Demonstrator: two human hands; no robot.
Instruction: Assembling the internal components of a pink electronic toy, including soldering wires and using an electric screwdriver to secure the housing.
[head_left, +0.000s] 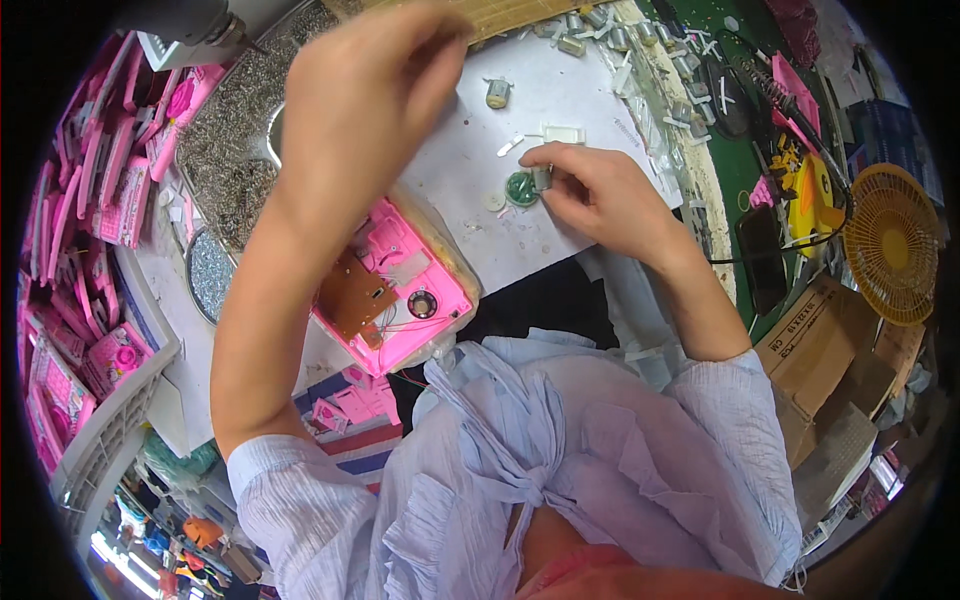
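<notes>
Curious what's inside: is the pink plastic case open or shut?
Open: the pink plastic case exposes a flat brown board and round black part.

Left hand [365, 85] hung curled, blurred, beyond the pink casing [447, 292] | and there, right of it, right hand [608, 198] was pinching!

Casing [405, 333] — glossy plastic, motor [542, 178] — smooth metal

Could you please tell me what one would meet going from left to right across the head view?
Pink plastic parts, open pink housing, lone small motor, right hand, black phone, yellow fan grille.
</notes>
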